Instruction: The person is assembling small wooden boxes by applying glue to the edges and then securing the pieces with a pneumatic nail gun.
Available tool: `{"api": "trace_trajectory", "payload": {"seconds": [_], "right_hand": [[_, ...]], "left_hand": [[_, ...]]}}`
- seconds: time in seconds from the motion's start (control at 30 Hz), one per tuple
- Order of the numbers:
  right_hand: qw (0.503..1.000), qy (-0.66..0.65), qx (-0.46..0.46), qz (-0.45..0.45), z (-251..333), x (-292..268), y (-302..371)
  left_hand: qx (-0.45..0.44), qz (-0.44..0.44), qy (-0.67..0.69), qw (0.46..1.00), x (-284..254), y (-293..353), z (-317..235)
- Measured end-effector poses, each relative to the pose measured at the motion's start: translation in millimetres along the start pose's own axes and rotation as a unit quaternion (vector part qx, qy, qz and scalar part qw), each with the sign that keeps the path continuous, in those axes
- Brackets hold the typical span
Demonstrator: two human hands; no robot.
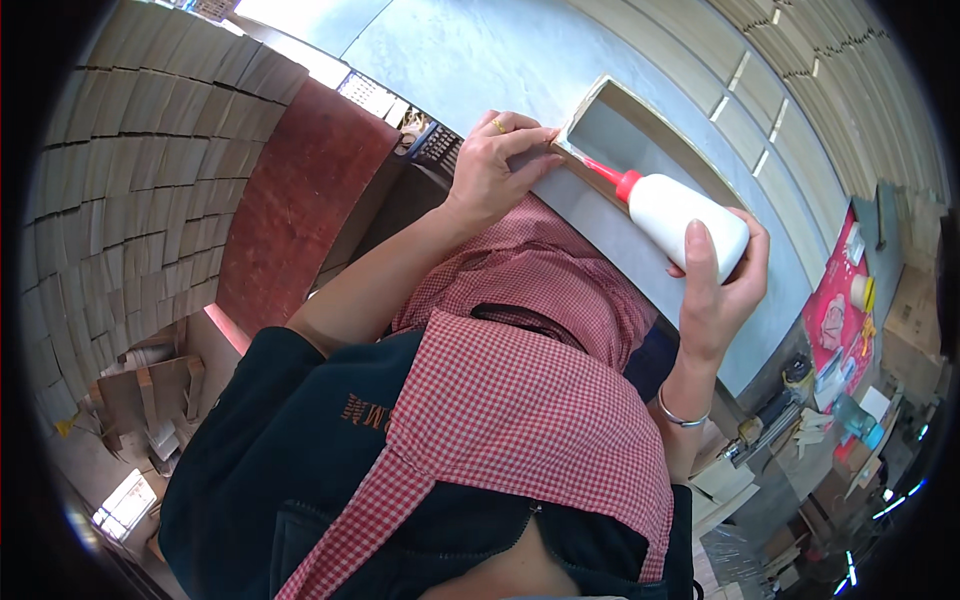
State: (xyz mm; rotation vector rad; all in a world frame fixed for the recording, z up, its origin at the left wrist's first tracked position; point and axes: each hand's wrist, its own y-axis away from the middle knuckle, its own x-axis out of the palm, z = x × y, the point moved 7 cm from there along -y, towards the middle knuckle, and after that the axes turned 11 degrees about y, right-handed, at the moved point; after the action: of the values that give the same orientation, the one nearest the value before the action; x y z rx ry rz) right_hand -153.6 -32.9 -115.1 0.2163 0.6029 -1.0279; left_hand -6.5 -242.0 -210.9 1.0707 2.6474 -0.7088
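- Red-checked apron (pixel 530 400), nearest, just below both hands.
- Right hand (pixel 727 268) wraps a white bottle (pixel 678 215); its long axis slants forward-left, red nozzle (pixel 604 172) tip at the wooden frame's (pixel 655 125) corner.
- Left hand (pixel 490 165), nearer that corner, pinches it narrowly; the frame stretches rightward from its fingertips.

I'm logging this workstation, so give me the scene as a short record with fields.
Left hand: fingertips at the left corner of the wooden frame
Right hand: gripping the white bottle, tilted
Red nozzle: pointing at that same corner; exact contact unclear
Frame: open, rectangular, on the grey tabletop
Clothing: red-and-white checked apron over a dark top
Left side: stacked wood pieces, reddish board
Right wrist: silver bracelet
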Motion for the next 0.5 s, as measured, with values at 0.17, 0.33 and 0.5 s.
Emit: {"api": "trace_trajectory", "payload": {"seconds": [0.17, 0.33, 0.5], "right_hand": [[0.999, 0.026, 0.038, -0.029, -13.2, -35.2, 10.5], [0.995, 0.051, 0.069, -0.06, -27.9, -69.3, 23.1], [0.989, 0.086, 0.085, -0.087, -42.8, -103.8, 37.9]], "left_hand": [[-0.005, 0.0, 0.007, 1.0, 1.3, -0.2, 1.8], [-0.012, 0.002, 0.0, 1.0, 2.6, 0.7, 3.3], [-0.021, 0.004, -0.004, 1.0, 2.7, 0.3, 2.0]]}}
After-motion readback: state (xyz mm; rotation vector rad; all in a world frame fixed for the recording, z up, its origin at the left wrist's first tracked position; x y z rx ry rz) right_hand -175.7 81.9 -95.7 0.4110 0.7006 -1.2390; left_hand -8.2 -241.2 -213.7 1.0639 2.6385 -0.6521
